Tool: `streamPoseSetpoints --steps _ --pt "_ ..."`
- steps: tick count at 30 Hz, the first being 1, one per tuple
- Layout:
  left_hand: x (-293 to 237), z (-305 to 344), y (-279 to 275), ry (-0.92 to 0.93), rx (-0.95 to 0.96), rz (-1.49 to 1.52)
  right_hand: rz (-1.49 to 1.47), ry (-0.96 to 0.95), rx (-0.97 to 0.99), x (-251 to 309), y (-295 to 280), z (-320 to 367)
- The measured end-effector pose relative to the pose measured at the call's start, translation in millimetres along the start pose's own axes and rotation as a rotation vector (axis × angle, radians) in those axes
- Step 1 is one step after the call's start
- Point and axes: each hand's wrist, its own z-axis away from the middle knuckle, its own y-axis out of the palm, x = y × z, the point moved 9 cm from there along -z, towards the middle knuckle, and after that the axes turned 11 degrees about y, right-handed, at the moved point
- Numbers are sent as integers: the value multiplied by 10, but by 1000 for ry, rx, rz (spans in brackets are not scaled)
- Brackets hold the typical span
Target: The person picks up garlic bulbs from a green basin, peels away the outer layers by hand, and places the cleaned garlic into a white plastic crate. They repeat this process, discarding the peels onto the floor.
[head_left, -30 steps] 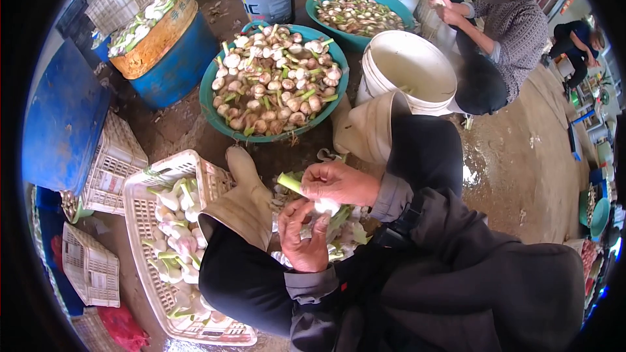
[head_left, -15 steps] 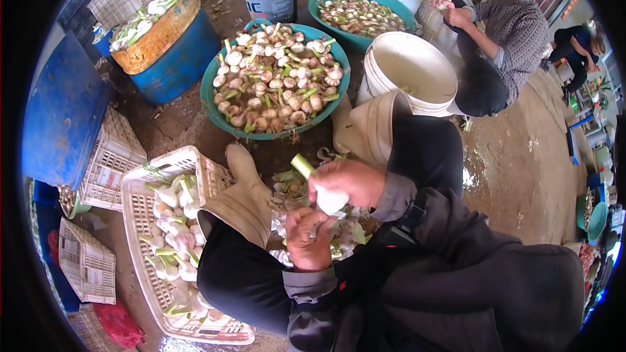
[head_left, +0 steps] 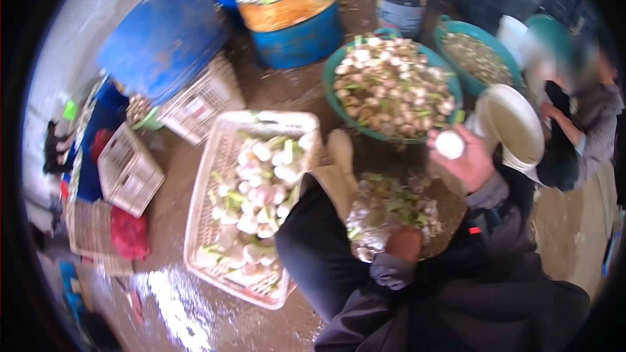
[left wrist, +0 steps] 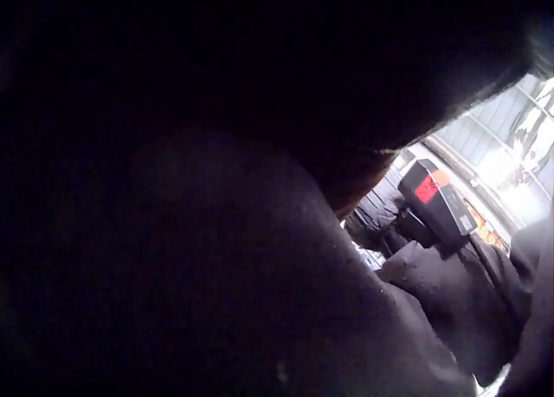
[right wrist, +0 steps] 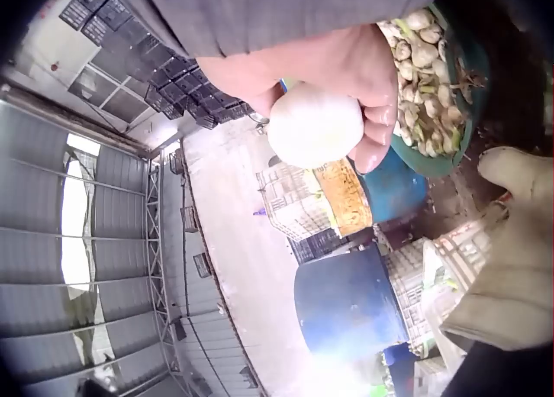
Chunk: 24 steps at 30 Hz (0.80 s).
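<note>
A peeled white garlic bulb (head_left: 449, 145) sits in the fingers of my right hand (head_left: 472, 164), raised between the knees and the round green basin. The right wrist view shows the smooth bulb (right wrist: 316, 127) large, with the right hand's fingers (right wrist: 374, 137) curled about it. My left hand (head_left: 404, 244) is low near the lap, over peelings and leaves (head_left: 391, 205); its fingers are blurred and mostly hidden. Dark cloth fills most of the left wrist view. To the left, a white plastic crate (head_left: 199, 221) holds many cleaned garlic bulbs with green stems (head_left: 251, 186).
The green basin (head_left: 330, 91) ahead is heaped with unpeeled garlic. A white bucket (head_left: 521, 133) stands right of it, near another seated person (head_left: 593, 127). Blue drums (head_left: 293, 42) and stacked crates (head_left: 205, 101) line the back left. My boot (head_left: 341, 156) lies beside the crate.
My head view has swung left. The right hand has drawn away from the left and lifted the garlic bulb forward, while the left hand stays low near the lap.
</note>
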Motion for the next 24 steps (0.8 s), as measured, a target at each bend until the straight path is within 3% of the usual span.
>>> streamPoseSetpoints --steps 5,8,11,12,13,14,15,19,21,23,24 --pt "-33 -37 -127 -38 -31 69 357 232 -118 -320 -48 -278" --pt "-46 -2 -131 -27 -21 79 477 163 -47 -624 681 -413" --pt "-113 2 -245 -15 -19 56 524 286 414 -1091 1609 -423" --pt "-137 2 -304 -19 -18 25 811 301 309 -1089 1829 -337" --pt "-193 23 -502 22 -105 77 843 231 334 -1097 1868 -412" --pt "-214 84 -659 -5 -235 56 946 146 276 -1013 1821 -490" --pt "-279 68 -616 100 -138 -117 987 118 222 -957 1651 -636" --pt "-282 57 -854 96 -186 -2 1267 409 124 -670 932 -883" --pt "-208 69 -704 78 -141 44 1360 441 7 -373 484 -1029" --pt "-141 49 -608 55 -94 87 1540 383 -154 76 124 -1212" --pt "-123 39 -627 38 -98 116 1487 318 -212 279 -2 -1335"
